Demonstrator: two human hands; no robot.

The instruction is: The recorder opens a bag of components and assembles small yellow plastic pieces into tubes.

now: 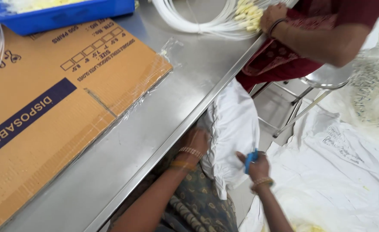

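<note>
Two hands of mine show in the lower middle of the frame, both below the edge of the steel table (pixel 163 111). My left hand (pixel 194 144) sits just under the table's rim, pressed against the left side of a white cloth bag (pixel 232 129) that hangs beside the table edge; its fingers are tucked against the cloth, and I cannot tell whether they are curled shut or lying flat. My right hand (pixel 255 165), lower and to the right, is closed around the blue handles of a pair of scissors (pixel 250 158), held right at the bag's lower right side; the blades are hidden from me.

On the table, at the left of the frame, lies a flattened brown cardboard box (pixel 47 116) with clear plastic film along its edge. A blue plastic tray (pixel 60 15) rests at the upper left corner. At the top middle lies a bundle of white tubing (pixel 198 21) with pale yellow ends, and another person's hand (pixel 273 18) rests on those ends; that person wears dark red clothing and sits on a metal stool (pixel 323 79) at the upper right. White sheets (pixel 340 172) cover the floor at the lower right.
</note>
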